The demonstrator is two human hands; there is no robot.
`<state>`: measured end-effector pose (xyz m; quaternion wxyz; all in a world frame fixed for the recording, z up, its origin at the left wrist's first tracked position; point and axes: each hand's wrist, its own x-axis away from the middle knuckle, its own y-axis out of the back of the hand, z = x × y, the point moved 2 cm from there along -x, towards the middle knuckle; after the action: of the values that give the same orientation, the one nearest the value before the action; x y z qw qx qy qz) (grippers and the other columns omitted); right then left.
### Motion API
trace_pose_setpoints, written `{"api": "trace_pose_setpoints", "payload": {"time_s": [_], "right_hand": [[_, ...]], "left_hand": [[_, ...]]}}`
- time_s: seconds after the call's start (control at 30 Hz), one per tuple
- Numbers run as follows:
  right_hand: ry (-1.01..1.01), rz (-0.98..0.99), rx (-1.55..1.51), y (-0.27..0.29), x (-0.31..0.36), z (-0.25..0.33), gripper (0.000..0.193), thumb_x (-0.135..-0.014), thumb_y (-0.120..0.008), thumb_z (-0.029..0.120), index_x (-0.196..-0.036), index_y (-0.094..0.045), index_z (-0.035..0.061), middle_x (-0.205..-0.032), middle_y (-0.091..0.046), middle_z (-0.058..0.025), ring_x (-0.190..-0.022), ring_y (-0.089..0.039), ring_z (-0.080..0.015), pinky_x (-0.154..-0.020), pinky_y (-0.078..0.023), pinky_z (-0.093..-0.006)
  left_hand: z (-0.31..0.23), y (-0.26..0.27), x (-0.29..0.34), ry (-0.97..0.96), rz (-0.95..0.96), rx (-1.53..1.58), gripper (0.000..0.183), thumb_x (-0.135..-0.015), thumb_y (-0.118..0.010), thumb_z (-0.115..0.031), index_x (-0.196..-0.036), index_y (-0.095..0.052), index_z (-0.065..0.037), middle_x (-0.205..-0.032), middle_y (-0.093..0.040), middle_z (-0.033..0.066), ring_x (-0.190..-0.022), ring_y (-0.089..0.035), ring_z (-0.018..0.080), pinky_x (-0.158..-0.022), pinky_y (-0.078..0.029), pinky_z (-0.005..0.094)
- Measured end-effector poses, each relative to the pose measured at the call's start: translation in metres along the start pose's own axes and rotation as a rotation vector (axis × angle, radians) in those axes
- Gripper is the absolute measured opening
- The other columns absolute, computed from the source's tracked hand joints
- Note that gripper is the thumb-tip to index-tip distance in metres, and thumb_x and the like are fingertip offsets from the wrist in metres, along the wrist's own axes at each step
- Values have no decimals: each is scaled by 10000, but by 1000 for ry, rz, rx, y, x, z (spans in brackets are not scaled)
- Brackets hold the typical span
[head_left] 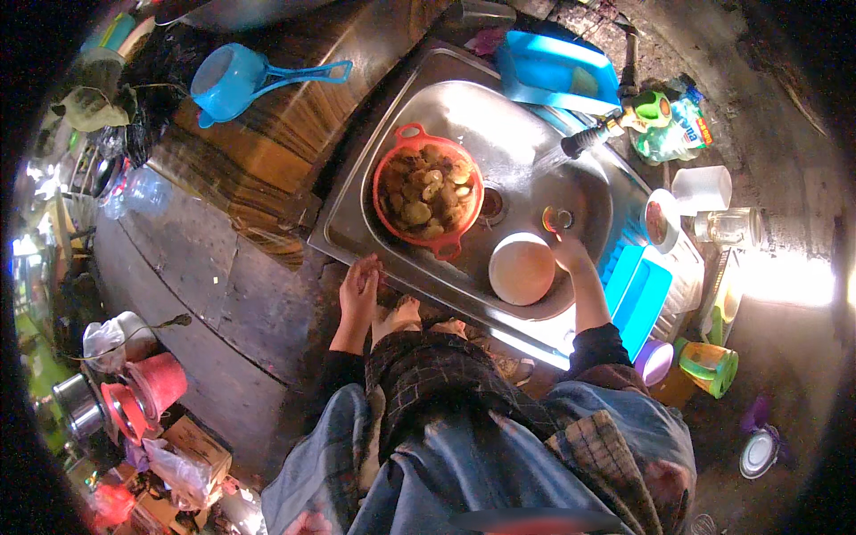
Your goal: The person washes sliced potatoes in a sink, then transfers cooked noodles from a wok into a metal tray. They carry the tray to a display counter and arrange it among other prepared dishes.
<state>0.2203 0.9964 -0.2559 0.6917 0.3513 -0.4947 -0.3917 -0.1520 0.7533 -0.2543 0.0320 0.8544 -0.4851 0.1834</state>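
A metal sink [343, 234] lies in front of me. Inside it, at the left, a red colander [443, 247] with two handles is filled with brownish, potato-like round pieces. A pale round bowl [522, 269] sits at the sink's near right. Beside its right rim is my right hand [573, 256], with its fingers drawn together; what they pinch is too small to make out. Just beyond the fingertips lies a small round item [557, 218] with a coloured edge. My left hand [361, 283] hangs at the sink's front edge, fingers loosely apart, with nothing in it.
Water sprays from a tap nozzle [584, 141] at the back right. Blue trays [553, 76] stand behind and at the right, near cups, a glass jar [727, 228] and a green packet [678, 134]. A blue dipper [230, 82] lies on the wooden surface at left.
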Motion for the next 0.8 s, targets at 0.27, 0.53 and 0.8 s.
{"api": "trace_pose_setpoints", "payload": {"time_s": [0.27,0.53,0.8], "right_hand": [[-25,234,-859,-66,-68,131,508,-724,-669,272,-1177,-504,114,-962,-613,-104,-842,-596,-192,-735,-478,-301],[11,113,-994,-83,-86,126,568,-674,-698,122,-1193,-466,106,-978,-605,-140,-844,-591,-205,-703,-482,-310],[137,173,-1143,-63,-71,124,603,-681,-687,40,-1222,-425,86,-1022,-572,-125,-886,-570,-209,-732,-493,-320]], "left_hand": [[-7,-46,-81,28,207,-584,821,-760,-548,-105,-1383,-14,-66,-1204,-458,193,-1085,-472,258,-880,-389,334],[-21,-70,-80,344,-295,87,806,-691,-541,-143,-1389,-140,-97,-886,-511,78,-732,-460,152,-629,-371,248],[-41,-80,-86,233,-117,48,559,-682,-518,-95,-1233,-427,-69,-959,-528,50,-792,-477,148,-687,-386,242]]}}
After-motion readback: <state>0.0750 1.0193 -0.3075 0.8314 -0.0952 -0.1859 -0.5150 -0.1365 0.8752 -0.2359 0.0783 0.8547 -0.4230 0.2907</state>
